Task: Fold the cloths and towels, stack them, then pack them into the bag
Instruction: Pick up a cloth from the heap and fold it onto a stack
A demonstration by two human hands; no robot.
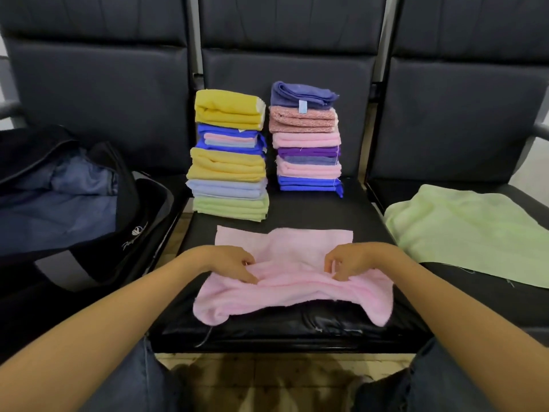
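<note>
The black middle seat of the row serves as the work surface, probably because it is flat and directly in front of the person. On the seat to the left lies the dark bag, unzipped and gaping, so it is ready to receive the piles. Its far left part is cut off by the frame, and I cannot tell whether the bluish material inside is lining or something packed.

At the back of the middle seat stand two piles of folded cloths, close together but not touching: the left stack with yellow, blue and green pieces, and the right stack with pink, purple and blue ones. They are kept back there, I think, to leave the front free for folding. How many pieces each pile has is hard to count.

The light green towel waits unfolded on the right seat, its right side out of view.

The pink towel lies across the front of the middle seat, its near corners hanging over the edge. The left hand and the right hand each pinch a raised ridge of it — apparently to carry the near half over. The fingertips are partly buried in the cloth.
</note>
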